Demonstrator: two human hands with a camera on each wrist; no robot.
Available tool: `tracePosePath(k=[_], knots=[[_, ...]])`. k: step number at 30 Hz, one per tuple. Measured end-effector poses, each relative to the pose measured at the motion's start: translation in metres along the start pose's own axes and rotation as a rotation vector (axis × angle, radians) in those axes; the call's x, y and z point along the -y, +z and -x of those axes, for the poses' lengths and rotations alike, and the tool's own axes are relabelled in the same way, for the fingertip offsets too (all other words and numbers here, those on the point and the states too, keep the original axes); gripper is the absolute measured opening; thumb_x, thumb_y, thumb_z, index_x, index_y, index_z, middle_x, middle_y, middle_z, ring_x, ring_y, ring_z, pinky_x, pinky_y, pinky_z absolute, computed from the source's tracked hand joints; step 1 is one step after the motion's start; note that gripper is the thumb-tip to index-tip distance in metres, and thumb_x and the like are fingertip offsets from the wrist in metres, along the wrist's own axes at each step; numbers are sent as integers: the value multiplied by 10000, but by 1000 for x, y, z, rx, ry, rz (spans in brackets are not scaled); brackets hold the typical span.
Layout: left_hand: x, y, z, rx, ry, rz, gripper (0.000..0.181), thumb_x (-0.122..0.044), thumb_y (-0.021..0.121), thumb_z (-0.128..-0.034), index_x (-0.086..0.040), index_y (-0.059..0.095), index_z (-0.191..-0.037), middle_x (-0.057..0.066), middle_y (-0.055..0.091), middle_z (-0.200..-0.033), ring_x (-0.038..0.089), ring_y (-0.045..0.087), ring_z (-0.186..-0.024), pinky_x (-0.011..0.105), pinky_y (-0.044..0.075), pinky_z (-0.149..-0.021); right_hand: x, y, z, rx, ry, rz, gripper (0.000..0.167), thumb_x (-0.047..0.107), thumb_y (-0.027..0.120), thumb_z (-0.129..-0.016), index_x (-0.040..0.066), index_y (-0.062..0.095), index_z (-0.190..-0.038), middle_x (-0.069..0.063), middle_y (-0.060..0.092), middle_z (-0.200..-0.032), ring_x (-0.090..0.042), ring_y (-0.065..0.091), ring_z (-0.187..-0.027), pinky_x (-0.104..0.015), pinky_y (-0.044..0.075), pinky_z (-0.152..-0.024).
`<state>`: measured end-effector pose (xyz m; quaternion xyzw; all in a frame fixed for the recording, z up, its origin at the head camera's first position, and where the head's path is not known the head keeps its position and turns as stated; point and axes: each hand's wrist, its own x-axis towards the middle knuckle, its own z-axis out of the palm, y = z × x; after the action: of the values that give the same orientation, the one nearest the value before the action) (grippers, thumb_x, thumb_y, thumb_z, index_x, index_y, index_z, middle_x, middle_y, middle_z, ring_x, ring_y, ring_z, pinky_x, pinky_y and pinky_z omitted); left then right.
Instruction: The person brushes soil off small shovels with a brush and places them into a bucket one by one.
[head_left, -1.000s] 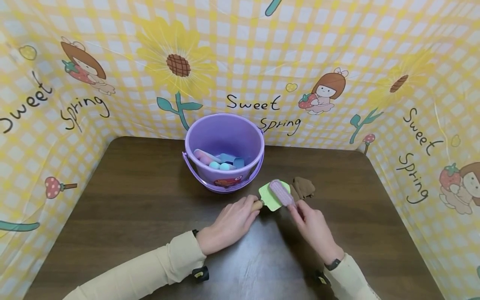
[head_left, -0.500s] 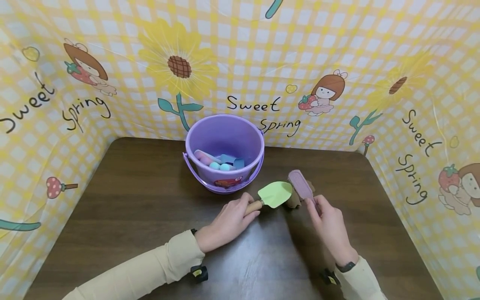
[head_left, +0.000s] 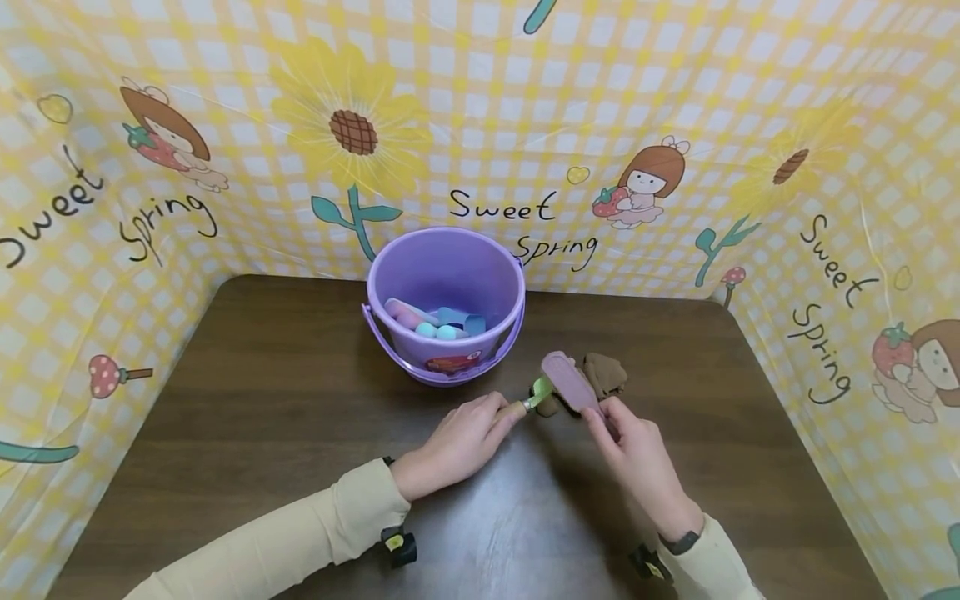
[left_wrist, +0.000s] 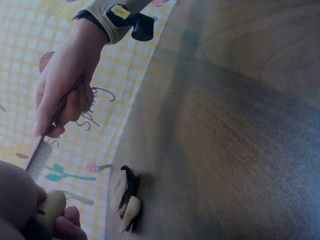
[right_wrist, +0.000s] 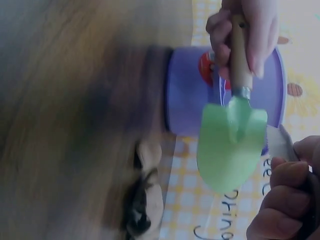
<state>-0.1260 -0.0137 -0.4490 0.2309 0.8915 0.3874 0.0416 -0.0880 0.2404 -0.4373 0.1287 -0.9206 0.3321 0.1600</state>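
My left hand [head_left: 459, 440] grips the wooden handle of a small trowel with a green blade [right_wrist: 232, 150]. In the head view the trowel is turned so its blade looks narrow. My right hand [head_left: 643, 467] pinches the handle of a light purple brush [head_left: 570, 383]. Pale bristles [left_wrist: 41, 159] show under it in the left wrist view. The brush is held close to the trowel blade; whether they touch I cannot tell. Brown lumps [head_left: 604, 373] lie on the table behind the brush, and a smaller brown lump [head_left: 547, 407] sits below the trowel.
A purple bucket [head_left: 401, 346] with its handle hanging down stands behind my left hand. Inside it are a blue piece [head_left: 475, 325], turquoise balls [head_left: 446, 332] and pink items. A yellow checked cloth [head_left: 480, 108] surrounds the brown wooden table [head_left: 285, 383] at the back and sides.
The brush went from over the trowel blade out to the right, then came back left. The trowel has turned from showing its broad face to nearly edge-on in the head view.
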Motion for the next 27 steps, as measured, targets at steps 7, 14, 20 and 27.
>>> tracePosePath(k=[7, 14, 20, 27], knots=[[1, 1, -1, 8, 3, -7, 306, -274, 488, -1116, -103, 620, -899, -34, 498, -733, 150, 521, -681, 356, 467, -643, 5, 15, -1, 93, -33, -45, 124, 114, 728, -978, 120, 617, -923, 116, 469, -662, 2, 400, -546, -222, 363, -479], [3, -1, -1, 53, -32, 113, 351, -370, 533, -1095, -72, 678, -976, -55, 542, -736, 118, 537, -697, 310, 465, -671, 1, 23, -1, 86, -42, -35, 134, 96, 733, -970, 121, 613, -916, 125, 439, -647, 9, 387, -538, -216, 358, -472], [3, -2, -2, 34, -6, 126, 321, -355, 548, -1090, -100, 661, -932, -76, 499, -707, 98, 515, -682, 290, 454, -659, -13, 22, -6, 49, 65, 5, 145, 160, 674, -1025, 117, 616, -900, 82, 416, -638, -48, 392, -530, -242, 351, -476], [4, 0, -1, 28, 1, 86, 329, -353, 511, -1104, -133, 623, -886, -69, 487, -716, 115, 506, -676, 298, 444, -647, -16, 18, -8, 11, 184, 27, 198, 198, 624, -1060, 90, 592, -897, 32, 413, -649, -96, 392, -532, -265, 340, -499]])
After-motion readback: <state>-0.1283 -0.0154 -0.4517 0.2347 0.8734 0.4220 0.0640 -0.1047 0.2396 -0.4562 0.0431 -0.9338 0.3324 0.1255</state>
